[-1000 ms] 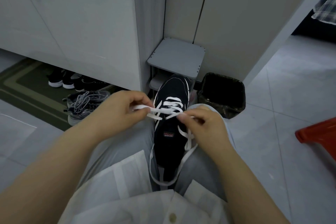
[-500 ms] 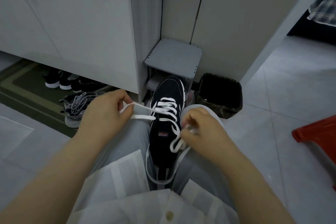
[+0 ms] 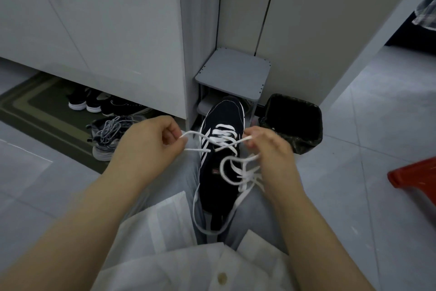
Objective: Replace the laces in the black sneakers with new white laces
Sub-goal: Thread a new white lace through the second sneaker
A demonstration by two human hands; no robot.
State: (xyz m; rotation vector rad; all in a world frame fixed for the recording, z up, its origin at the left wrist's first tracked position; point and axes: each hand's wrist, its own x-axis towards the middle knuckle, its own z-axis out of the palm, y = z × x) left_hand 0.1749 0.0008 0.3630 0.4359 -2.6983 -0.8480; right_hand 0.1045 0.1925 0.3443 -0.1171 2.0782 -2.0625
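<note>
Pale floor tiles [image 3: 354, 125] surround a small grey rack [image 3: 233, 71] set against white cupboard doors [image 3: 106, 31]. A black bin [image 3: 295, 120] sits just right of the rack, and grey shoes [image 3: 106, 135] lie to its left. The black sneaker [image 3: 221, 113] rests on the person's lap just short of the rack, lengthwise away from the body, toe toward the rack. The left hand [image 3: 146, 146] and right hand [image 3: 273, 153], fingers curled, each pinch a strand of the white lace [image 3: 223, 136].

Ahead of the sneaker [image 3: 219, 172], a shelf [image 3: 233, 71] and cabinet [image 3: 118, 42] block the way. A bin [image 3: 292, 120] crowds the right, grey shoes [image 3: 106, 135] the left. Bare floor [image 3: 354, 161] lies between bin and red stool [image 3: 415, 177].
</note>
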